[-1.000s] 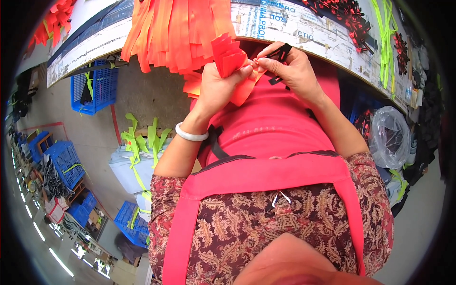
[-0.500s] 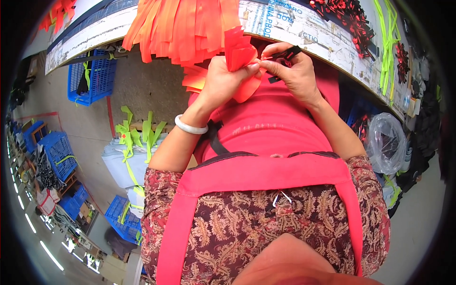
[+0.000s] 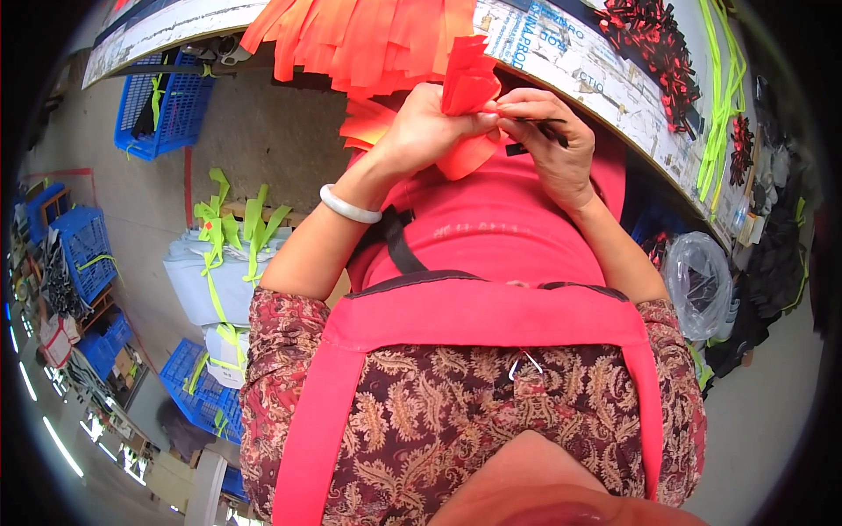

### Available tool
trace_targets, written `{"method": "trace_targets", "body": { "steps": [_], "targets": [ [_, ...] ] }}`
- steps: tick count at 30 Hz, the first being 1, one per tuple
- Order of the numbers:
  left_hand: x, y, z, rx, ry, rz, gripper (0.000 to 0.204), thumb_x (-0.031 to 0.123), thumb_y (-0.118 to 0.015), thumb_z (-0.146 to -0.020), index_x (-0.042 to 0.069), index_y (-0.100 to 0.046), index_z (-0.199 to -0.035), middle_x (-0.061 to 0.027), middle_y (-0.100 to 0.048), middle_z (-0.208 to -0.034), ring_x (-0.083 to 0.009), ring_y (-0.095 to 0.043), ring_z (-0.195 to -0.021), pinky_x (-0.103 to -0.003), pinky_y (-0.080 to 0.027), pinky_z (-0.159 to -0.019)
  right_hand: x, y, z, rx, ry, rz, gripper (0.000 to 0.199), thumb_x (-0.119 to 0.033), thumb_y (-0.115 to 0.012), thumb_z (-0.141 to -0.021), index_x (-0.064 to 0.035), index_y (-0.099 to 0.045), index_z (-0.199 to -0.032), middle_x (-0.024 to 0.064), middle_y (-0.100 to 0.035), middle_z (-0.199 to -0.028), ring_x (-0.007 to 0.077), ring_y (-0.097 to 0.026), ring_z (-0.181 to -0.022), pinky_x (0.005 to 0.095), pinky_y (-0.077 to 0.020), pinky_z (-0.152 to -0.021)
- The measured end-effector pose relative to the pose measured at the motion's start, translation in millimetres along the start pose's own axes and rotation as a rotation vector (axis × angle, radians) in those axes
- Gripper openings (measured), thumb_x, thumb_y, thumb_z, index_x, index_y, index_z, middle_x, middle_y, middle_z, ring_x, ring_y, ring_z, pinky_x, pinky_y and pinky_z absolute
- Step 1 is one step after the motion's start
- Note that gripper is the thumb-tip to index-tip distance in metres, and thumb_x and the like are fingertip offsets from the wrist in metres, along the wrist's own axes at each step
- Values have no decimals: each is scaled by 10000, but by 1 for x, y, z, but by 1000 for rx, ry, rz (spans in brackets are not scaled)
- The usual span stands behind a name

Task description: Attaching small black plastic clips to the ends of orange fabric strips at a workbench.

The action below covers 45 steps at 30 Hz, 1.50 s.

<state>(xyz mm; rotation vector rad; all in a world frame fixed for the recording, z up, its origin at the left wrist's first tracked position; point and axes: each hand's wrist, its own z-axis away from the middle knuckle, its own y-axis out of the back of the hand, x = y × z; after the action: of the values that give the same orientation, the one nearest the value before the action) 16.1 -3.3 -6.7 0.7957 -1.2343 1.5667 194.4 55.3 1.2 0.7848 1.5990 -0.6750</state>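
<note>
Above grey concrete floor [image 3: 254,140], both hands pinch orange strap [image 3: 469,83] w/ black clip [image 3: 548,130].

You wear a short-sleeved maroon paisley blouse [image 3: 456,421] under a pink apron [image 3: 491,263] with broad straps, a black cord across it, and a pale bangle [image 3: 349,206] on your left wrist.

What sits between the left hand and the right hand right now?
In the head view, a folded red-orange strap piece stands between the left hand and the right hand; both pinch it, and the right also holds a small black part.
</note>
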Motion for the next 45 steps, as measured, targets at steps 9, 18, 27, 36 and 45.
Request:
{"method": "trace_targets", "body": {
  "steps": [9, 18, 27, 36, 45],
  "targets": [
    [-17, 0, -3, 116, -147, 97, 153, 52, -660, -873, -33, -675, -999, -75, -689, -889, -138, -655, -824, -261, -524, -749, -1, -6, -2, -11, 138, 367, 224, 37, -639, -849, -34, -676, -1059, 96, -650, -1091, 180, -648, -965, 263, -545, -828],
    [-14, 4, 2, 81, -114, 140, 159, 66, -666, -872, -33, -676, -997, -72, -692, -871, -139, -654, -813, -264, -523, -751, -7, 2, 0, -114, 299, 591, 310, 72, -584, -865, -66, -655, -1134, 100, -661, -1074, 189, -661, -944, 270, -550, -747],
    [1, 9, 1, 62, -215, 108, 148, 51, -686, -854, -28, -673, -978, -64, -684, -908, -129, -642, -831, -261, -515, -758, -15, 13, -6, -78, -785, -364, 192, -203, -635, -915, -46, -690, -1011, -17, -628, -805, -5, -388, -521, 161, -253, -435],
    [18, 11, 2, 66, -45, 243, 130, 75, -697, -851, 1, -680, -956, -22, -643, -752, -76, -534, -573, -205, -407, -502, -29, 6, -25, 11, -383, -127, 134, -167, -644, -913, -40, -650, -955, -43, -563, -707, 0, -464, -575, 165, -335, -460],
    [24, 19, 6, -23, 85, 235, 175, 110, -670, -869, 10, -643, -1009, -61, -652, -794, -121, -595, -591, -200, -387, -445, -47, -1, -23, -84, -513, -27, 190, -187, -691, -881, -5, -672, -931, -33, -596, -760, 9, -493, -666, 171, -396, -575]
  ]
}}
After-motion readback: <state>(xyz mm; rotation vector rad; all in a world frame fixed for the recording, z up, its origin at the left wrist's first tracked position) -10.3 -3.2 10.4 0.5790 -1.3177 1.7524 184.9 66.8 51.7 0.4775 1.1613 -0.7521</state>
